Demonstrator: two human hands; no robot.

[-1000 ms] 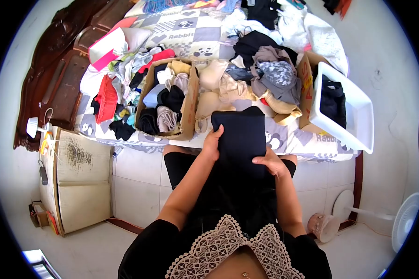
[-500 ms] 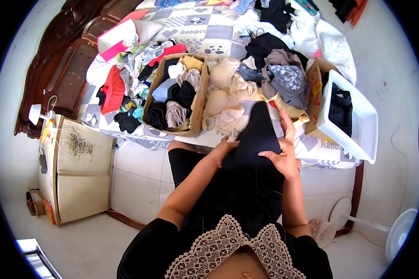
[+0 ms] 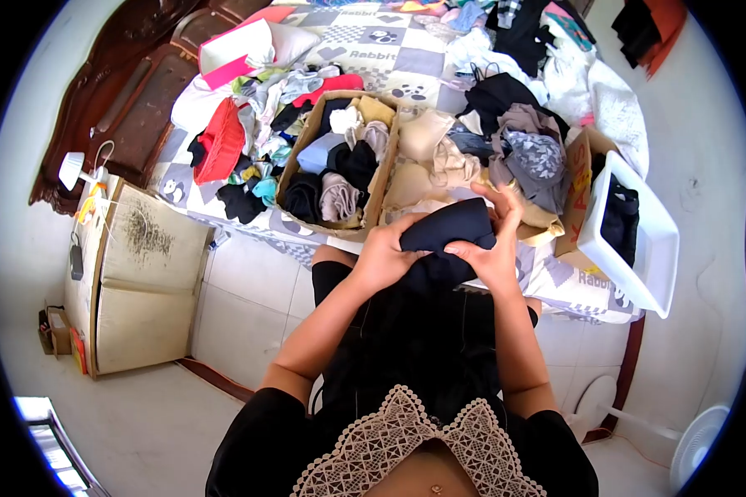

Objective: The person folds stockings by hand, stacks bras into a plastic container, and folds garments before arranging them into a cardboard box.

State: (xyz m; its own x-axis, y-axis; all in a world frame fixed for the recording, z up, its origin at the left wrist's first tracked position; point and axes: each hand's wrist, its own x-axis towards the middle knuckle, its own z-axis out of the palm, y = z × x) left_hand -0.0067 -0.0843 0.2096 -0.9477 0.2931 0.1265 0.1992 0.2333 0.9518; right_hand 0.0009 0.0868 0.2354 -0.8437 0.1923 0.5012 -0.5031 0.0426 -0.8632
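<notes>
The left hand (image 3: 385, 255) grips one end of the folded black cloth (image 3: 444, 228); the right hand (image 3: 496, 253) pinches the other, before the bed (image 3: 414, 60), probably so it stays folded.

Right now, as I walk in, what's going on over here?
A person at the edge of a bed has a folded or rolled dark cloth in both hands, the left hand and right hand gripping opposite ends. On the bed, a cardboard box holds bundled clothes, with more clothes heaped loosely on either side. Farther right, a tilted white tub has a black garment in it.
</notes>
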